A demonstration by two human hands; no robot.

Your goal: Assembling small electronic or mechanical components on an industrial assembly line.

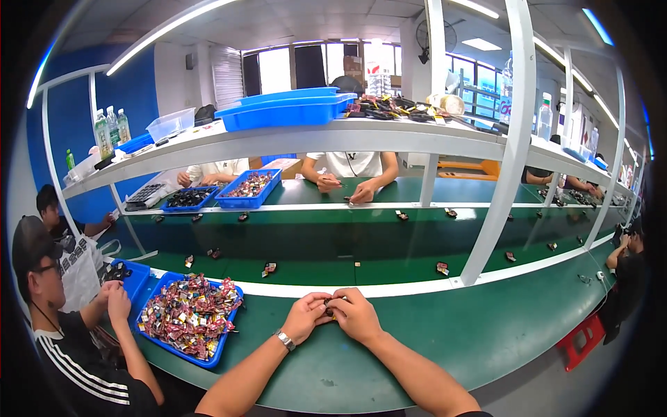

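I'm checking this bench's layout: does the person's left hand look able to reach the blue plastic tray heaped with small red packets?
Probably yes: only green tabletop shows between the left hand and the blue plastic tray, though that hand holds a small dark piece.

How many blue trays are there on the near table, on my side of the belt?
2: one tray with reddish packets, left of your left hand; another tray farther left, by the co-worker. More may be hidden behind that person.

The left forearm (251, 367) and right forearm (417, 372) slant inward from below. The left hand (304, 318) and right hand (357, 318) meet, fingers (339, 304) curled in a pinch.
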